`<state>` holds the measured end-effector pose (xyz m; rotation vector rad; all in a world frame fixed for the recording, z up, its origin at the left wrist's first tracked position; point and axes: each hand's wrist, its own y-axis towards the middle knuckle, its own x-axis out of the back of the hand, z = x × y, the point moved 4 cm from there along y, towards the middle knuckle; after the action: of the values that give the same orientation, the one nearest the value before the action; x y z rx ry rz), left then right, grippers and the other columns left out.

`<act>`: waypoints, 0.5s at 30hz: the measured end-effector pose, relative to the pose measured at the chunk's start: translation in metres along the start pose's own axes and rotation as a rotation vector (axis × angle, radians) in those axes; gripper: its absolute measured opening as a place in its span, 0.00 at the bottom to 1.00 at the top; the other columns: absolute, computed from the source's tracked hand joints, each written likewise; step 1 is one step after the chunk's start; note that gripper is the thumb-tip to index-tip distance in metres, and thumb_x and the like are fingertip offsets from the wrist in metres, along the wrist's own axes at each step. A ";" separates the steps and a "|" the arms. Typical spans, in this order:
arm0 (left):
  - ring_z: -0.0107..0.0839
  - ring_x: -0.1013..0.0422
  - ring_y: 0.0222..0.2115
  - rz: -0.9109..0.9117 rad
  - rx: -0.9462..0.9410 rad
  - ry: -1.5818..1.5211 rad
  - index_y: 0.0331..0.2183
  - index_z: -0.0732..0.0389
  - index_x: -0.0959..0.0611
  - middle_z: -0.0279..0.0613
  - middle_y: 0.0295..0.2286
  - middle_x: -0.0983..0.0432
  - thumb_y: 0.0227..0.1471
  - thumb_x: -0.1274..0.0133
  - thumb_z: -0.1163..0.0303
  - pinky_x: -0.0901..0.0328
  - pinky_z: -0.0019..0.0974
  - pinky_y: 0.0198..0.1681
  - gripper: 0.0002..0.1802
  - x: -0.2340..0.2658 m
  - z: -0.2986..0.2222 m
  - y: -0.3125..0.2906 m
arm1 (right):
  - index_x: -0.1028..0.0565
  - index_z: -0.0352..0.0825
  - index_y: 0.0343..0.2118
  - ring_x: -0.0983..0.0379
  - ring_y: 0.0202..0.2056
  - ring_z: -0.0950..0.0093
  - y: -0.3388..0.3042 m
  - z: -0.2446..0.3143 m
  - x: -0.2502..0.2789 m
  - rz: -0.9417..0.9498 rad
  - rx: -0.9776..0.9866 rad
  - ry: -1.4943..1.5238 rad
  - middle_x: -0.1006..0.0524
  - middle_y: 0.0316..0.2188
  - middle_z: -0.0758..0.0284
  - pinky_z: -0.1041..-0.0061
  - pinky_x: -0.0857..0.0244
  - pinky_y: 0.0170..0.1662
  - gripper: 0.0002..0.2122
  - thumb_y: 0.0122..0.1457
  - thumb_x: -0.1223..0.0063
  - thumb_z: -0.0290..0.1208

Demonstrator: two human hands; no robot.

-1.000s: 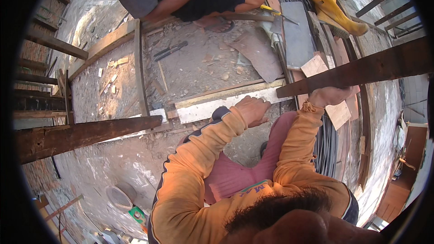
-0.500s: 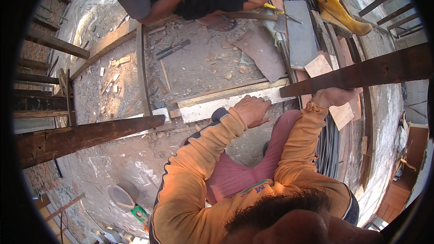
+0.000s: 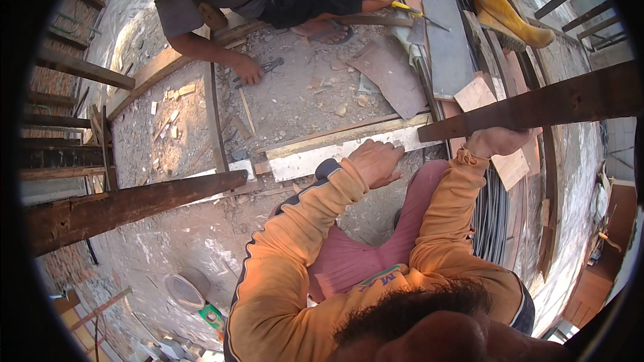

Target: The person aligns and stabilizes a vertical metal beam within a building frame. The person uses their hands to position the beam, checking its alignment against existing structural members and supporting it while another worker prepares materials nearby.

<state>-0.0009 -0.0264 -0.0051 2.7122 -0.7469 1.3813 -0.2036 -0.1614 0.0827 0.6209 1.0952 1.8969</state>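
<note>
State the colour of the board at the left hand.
The board is mostly white, clearest in the head view.

head-worn view (fisheye), looking down

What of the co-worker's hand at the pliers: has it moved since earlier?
Yes: the co-worker's hand came down and left, toward the narrow wooden beam, to the pliers.

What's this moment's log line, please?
left hand: at long white board; right hand: near brown wooden beam; co-worker's hand: at dark metal pliers
</note>
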 end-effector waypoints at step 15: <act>0.51 0.27 0.40 -0.037 -0.015 -0.004 0.42 0.65 0.25 0.53 0.35 0.23 0.53 0.44 0.56 0.35 0.48 0.45 0.23 0.001 -0.003 -0.001 | 0.26 0.27 0.40 0.30 0.36 0.63 -0.007 0.001 0.002 -0.017 0.041 0.055 0.29 0.35 0.61 0.68 0.36 0.40 0.14 0.54 0.38 0.29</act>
<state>-0.0017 -0.0255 -0.0021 2.7039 -0.7009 1.3577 -0.2010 -0.1571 0.0773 0.5832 1.1735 1.8909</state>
